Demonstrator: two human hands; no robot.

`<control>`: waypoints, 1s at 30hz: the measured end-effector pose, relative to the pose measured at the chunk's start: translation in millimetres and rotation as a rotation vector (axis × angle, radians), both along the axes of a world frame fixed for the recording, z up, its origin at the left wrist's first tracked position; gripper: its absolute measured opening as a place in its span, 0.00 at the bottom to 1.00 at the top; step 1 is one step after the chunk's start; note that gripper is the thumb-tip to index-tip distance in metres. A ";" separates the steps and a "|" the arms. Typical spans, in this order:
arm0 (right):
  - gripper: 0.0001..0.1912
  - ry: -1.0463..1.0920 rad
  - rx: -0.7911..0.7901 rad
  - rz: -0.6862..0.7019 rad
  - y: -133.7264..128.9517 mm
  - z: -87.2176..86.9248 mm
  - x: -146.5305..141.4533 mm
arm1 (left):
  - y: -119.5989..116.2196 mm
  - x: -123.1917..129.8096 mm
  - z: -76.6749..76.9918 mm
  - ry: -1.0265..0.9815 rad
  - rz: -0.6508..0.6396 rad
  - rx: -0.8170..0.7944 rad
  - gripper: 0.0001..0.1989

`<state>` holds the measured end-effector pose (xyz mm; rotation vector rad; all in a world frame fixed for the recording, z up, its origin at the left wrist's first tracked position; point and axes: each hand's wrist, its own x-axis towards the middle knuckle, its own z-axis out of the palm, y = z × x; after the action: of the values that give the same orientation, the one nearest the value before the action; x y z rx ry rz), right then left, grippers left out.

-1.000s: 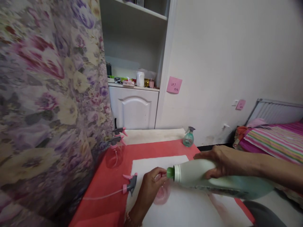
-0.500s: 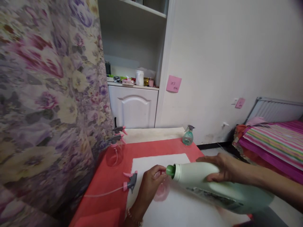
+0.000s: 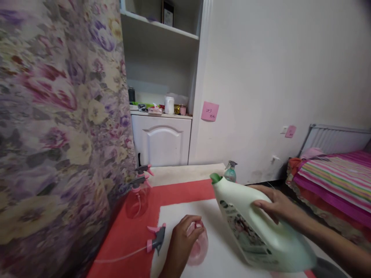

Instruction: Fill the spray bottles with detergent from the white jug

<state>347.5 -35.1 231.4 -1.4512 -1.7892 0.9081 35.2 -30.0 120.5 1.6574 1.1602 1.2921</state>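
My left hand is closed round the neck of a clear pink bottle, which stands on the white sheet. In my right hand is a large pale green jug, gripped by its handle. The jug leans left, its green spout up and away from the pink bottle. To the left of my left hand lies a grey and pink spray head with a clear tube.
Two pink spray bottles stand on the red tabletop at the left, beside a floral curtain. Behind the jug is a green spray bottle. A bed is at the right.
The jug has tipped back more upright, its spout moving up and away from the pink bottle's mouth. My left hand still holds the bottle. The view has tilted up slightly.
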 end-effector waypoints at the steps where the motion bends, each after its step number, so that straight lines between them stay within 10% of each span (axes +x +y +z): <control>1: 0.33 0.056 0.029 -0.041 4.7 -4.1 -3.8 | 0.6 -0.3 -0.9 0.005 0.006 0.001 0.08; 15: 0.39 0.405 0.347 -0.359 63.2 -96.2 -111.8 | 11.2 -8.2 -31.6 0.040 -0.012 -0.007 0.15; 25: 0.36 0.366 0.391 -0.370 41.9 -152.7 -110.4 | -0.4 -4.3 -1.0 0.081 0.009 -0.105 0.16; 30: 0.28 0.257 0.450 -0.410 -5.3 -179.1 -91.5 | -8.5 -4.5 -10.7 0.121 0.021 -0.140 0.21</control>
<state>256.0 -40.5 52.3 -1.2712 -1.3281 0.4229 30.7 -38.5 109.8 1.6423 1.3123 1.1099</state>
